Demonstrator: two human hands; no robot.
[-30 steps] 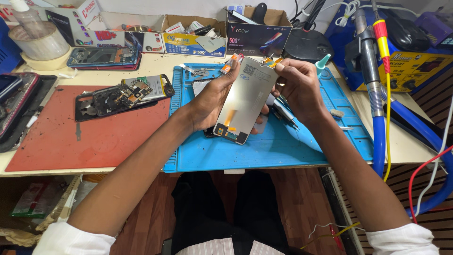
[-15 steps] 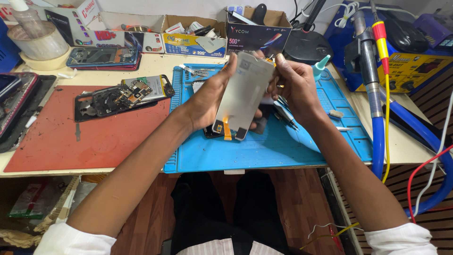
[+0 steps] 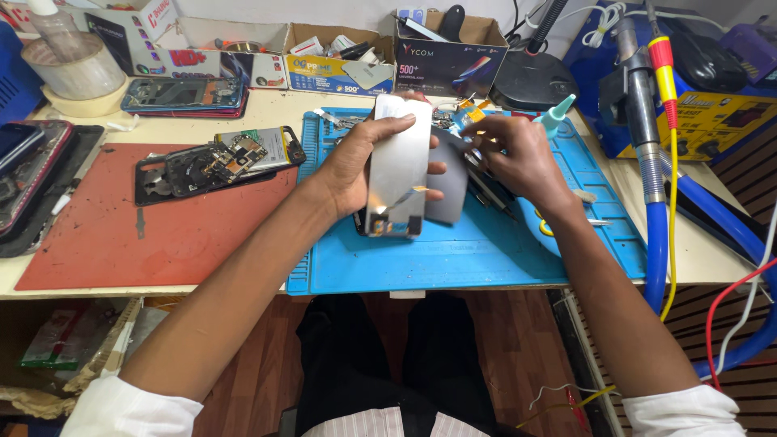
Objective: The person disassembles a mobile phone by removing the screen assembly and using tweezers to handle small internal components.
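Phone screen panel (image 3: 396, 166) stands upright over the blue mat (image 3: 477, 251), and my left hand (image 3: 356, 166) has its grip closed around it. My right hand (image 3: 514, 158) pinches the thin grey sheet (image 3: 447, 190) behind it.

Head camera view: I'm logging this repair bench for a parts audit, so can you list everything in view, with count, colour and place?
phone screen panel: 1, silvery grey, held upright over the blue mat
thin grey sheet: 1, grey, behind the panel
blue mat: 1, blue, bench centre
red mat: 1, red-brown, bench left
opened phone: 1, black with bare boards, on the red mat
phone frame: 1, dark, behind the red mat
tape rolls: stacked, pale, back left
cardboard boxes: several, along the back
blue hose: 1, blue, right
yellow cable: 1, yellow, right
left hand: grip on the panel's edge
right hand: fingers at the grey sheet's top
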